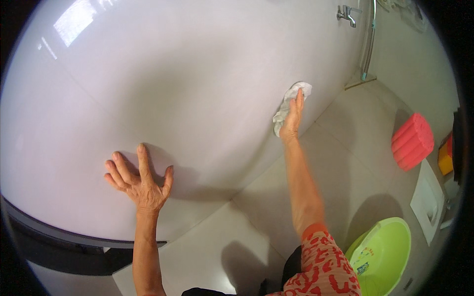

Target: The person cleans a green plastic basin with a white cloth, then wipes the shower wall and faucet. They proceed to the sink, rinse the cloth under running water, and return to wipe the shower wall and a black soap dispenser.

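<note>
My right hand [293, 118] presses a crumpled white cloth [284, 107] flat against the glossy white wall [222, 92], low down near where the wall meets the floor. The cloth shows beyond the fingertips and along the left side of the palm. Further left, my left hand [142, 181] rests on the same wall with its fingers spread and nothing in it.
On the tiled floor [333, 148] at the right are a lime green plastic basin [401, 248], a pink fluted stool [411, 142] and a white squat toilet [429, 203]. A metal tap [347, 15] and a pipe [369, 48] are near the upper right corner. A dark frame [66, 236] edges the wall at lower left.
</note>
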Demonstrator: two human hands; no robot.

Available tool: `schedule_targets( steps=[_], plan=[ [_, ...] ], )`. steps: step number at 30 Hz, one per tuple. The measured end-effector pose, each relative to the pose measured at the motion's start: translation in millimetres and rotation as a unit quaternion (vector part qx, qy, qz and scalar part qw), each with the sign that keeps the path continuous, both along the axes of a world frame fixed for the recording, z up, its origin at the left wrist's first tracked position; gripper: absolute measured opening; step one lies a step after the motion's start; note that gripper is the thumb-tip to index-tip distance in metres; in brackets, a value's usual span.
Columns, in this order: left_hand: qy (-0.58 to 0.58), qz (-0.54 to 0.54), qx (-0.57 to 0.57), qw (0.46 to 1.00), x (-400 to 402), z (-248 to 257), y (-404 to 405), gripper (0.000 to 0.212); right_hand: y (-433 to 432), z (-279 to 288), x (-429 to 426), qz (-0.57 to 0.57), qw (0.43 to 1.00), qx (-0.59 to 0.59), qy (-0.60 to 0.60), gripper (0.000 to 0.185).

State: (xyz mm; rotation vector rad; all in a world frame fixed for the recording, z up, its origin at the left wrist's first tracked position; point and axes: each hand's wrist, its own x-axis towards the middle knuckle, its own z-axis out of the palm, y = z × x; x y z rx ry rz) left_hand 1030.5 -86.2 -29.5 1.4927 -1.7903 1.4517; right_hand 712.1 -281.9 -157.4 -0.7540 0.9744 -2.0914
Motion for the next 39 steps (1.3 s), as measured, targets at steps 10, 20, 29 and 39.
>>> schedule_targets(
  steps=[10, 20, 29, 39],
  plan=[
    [0.092, -0.035, 0.068, 0.993, -4, -2, 27, 0.073, 107, 42, 144, -0.070, 0.924, -0.085, 0.367, 0.054],
    [0.109, -0.024, 0.079, 0.991, 28, -34, 61, 0.083, 109, 79, 148, -0.131, 0.772, -0.277, 0.557, 0.045],
    [0.086, 0.044, 0.102, 0.990, 34, -54, 53, 0.097, 16, 59, 41, -0.159, 0.906, -0.073, 0.386, 0.054],
    [0.083, 0.066, 0.097, 0.990, 38, -59, 50, 0.108, -1, -9, 12, -0.022, 0.999, 0.006, 0.037, 0.053]
  ],
)
